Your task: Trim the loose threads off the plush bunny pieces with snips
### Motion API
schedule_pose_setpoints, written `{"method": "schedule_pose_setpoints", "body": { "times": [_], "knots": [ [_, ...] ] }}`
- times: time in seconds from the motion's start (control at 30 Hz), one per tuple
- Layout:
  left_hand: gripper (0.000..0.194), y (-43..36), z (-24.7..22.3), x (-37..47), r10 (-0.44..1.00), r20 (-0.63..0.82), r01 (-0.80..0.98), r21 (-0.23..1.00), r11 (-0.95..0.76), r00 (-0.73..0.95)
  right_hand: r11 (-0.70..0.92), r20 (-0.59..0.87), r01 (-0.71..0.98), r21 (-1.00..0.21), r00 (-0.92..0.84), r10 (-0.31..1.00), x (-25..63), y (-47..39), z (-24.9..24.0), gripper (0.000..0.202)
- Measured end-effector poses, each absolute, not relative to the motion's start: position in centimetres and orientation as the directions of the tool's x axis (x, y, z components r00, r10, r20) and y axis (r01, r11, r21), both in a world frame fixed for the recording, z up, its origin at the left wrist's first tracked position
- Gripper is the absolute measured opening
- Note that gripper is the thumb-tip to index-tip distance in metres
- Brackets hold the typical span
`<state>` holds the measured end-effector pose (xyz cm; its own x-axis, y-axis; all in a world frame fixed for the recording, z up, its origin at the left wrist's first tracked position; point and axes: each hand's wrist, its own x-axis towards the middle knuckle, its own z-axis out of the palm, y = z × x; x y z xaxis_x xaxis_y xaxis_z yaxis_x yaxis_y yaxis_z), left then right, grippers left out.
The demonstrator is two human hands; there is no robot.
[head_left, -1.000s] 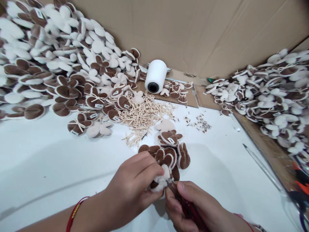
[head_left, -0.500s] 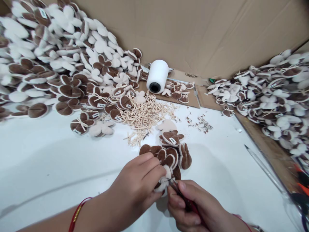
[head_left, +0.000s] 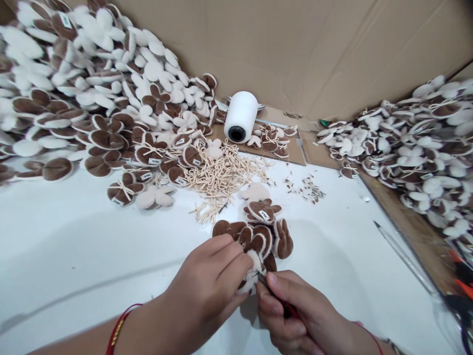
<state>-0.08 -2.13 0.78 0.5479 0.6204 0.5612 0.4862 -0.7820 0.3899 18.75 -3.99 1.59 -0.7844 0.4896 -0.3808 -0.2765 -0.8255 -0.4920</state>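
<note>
Well, a soft toy (head_left: 250, 282) was pinched by the left hand (head_left: 212, 281), beside the right hand (head_left: 297, 308), where a red tool (head_left: 290, 310) was held. The toy could be ripped if the tip (head_left: 260, 276) was pushed too hard.

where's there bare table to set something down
Broad patches of white tabletop lie between the left hand and the brown-and-cream plush heap, and between the right hand and the long grey pointed tool. Crowded: the middle, with beige cord bows and brown plush pieces.
</note>
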Motion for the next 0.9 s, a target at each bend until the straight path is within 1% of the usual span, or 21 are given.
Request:
{"method": "schedule_pose_setpoints", "body": {
  "times": [0.17, 0.27, 0.33, 0.4, 0.47, 0.53, 0.6, 0.67, 0.7, 0.77, 0.8, 0.9],
  "knots": [
    [0.012, -2.1, 1.1, 0.0, 0.628, 0.559, 0.486, 0.402, -0.776, 0.541, -0.826, -0.404, -0.271, -0.494, -0.77, 0.494, 18.7, -3.9, 1.5, 0.043],
    [0.011, -2.0, 1.2, 0.1, 0.639, 0.567, 0.482, 0.422, -0.768, 0.52, -0.813, -0.402, -0.267, -0.518, -0.763, 0.507, 18.6, -3.8, 1.8, 0.043],
    [0.01, -2.0, 1.1, 0.1, 0.664, 0.563, 0.477, 0.463, -0.747, 0.492, -0.776, -0.379, -0.261, -0.574, -0.756, 0.534, 18.7, -3.8, 2.1, 0.043],
    [0.01, -2.0, 1.0, 0.0, 0.705, 0.545, 0.468, 0.527, -0.709, 0.454, -0.705, -0.353, -0.224, -0.673, -0.74, 0.572, 19.0, -3.9, 2.3, 0.043],
    [0.012, -1.9, 0.9, 0.0, 0.74, 0.524, 0.454, 0.584, -0.673, 0.421, -0.6, -0.312, -0.193, -0.776, -0.71, 0.632, 19.4, -4.0, 2.5, 0.043],
    [0.014, -1.8, 0.8, 0.1, 0.759, 0.515, 0.445, 0.615, -0.651, 0.398, -0.519, -0.29, -0.213, -0.828, -0.63, 0.72, 19.7, -4.1, 2.4, 0.044],
    [0.016, -1.7, 0.8, 0.1, 0.767, 0.51, 0.439, 0.63, -0.641, 0.389, -0.469, -0.284, -0.293, -0.833, -0.501, 0.818, 19.9, -4.2, 2.2, 0.044],
    [0.017, -1.7, 0.9, 0.1, 0.768, 0.507, 0.436, 0.633, -0.64, 0.391, -0.446, -0.308, -0.348, -0.825, -0.386, 0.87, 19.8, -4.2, 1.9, 0.043],
    [0.017, -1.7, 1.0, 0.1, 0.767, 0.507, 0.438, 0.63, -0.641, 0.394, -0.441, -0.316, -0.356, -0.824, -0.358, 0.879, 19.7, -4.2, 1.7, 0.044],
    [0.016, -1.7, 1.1, 0.0, 0.759, 0.512, 0.455, 0.608, -0.65, 0.401, -0.462, -0.332, -0.321, -0.827, -0.383, 0.862, 19.6, -4.2, 1.7, 0.046],
    [0.015, -1.7, 1.1, 0.0, 0.751, 0.523, 0.467, 0.589, -0.66, 0.402, -0.494, -0.343, -0.295, -0.818, -0.439, 0.831, 19.5, -4.2, 1.7, 0.048],
    [0.013, -1.8, 1.2, -0.1, 0.721, 0.549, 0.496, 0.525, -0.691, 0.424, -0.638, -0.411, -0.204, -0.743, -0.612, 0.675, 19.2, -4.4, 2.3, 0.05]
  ]
}}
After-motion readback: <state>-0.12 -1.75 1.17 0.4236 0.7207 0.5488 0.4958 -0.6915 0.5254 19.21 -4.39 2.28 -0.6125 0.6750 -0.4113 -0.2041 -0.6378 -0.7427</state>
